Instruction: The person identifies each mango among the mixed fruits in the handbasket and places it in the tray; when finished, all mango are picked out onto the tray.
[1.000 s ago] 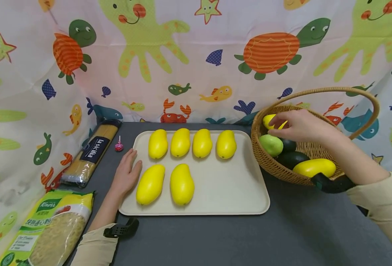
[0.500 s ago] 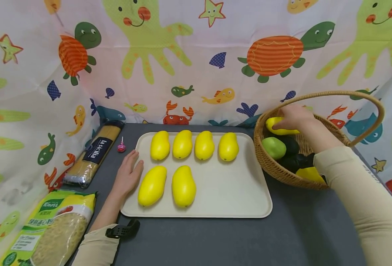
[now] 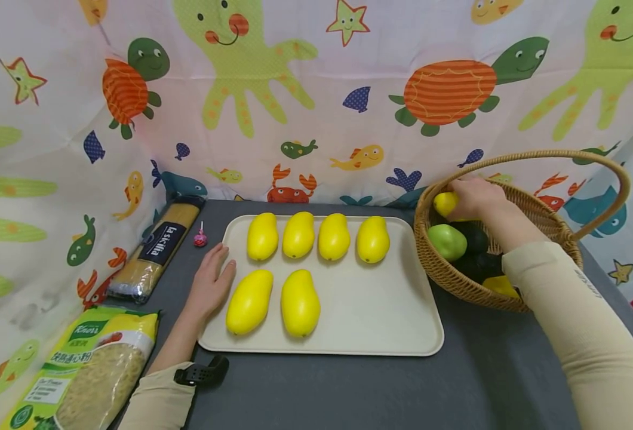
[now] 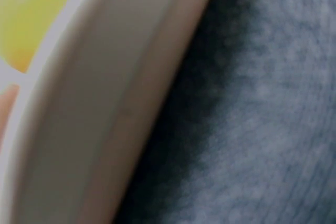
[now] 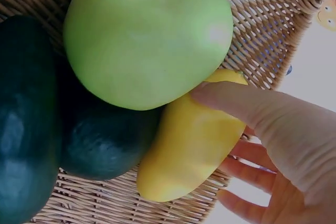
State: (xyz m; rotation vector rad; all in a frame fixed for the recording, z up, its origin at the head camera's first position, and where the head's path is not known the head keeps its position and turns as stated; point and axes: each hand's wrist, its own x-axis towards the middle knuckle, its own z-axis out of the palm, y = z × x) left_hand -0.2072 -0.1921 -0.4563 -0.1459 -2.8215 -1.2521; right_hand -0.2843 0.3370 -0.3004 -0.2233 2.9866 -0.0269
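My right hand is inside the wicker basket and grips a yellow mango near the back wall. In the right wrist view the thumb lies across this mango, with the fingers behind it. A light green round fruit and dark green smooth fruits lie beside it. At the left, my left hand rests on the rim of the cream tray, fingers relaxed. Several yellow mangoes stand on the tray, four-cornered and flat; one mango is at the front.
A pasta packet, a small lollipop and a yellow-green Knorr bag lie left of the tray. The basket's handle arches above the right arm. A printed curtain hangs behind the dark table.
My right hand has reached deeper into the basket and taken hold of the mango, whose rounded end now faces left. The left hand stays on the tray rim. The head view shifts slightly.
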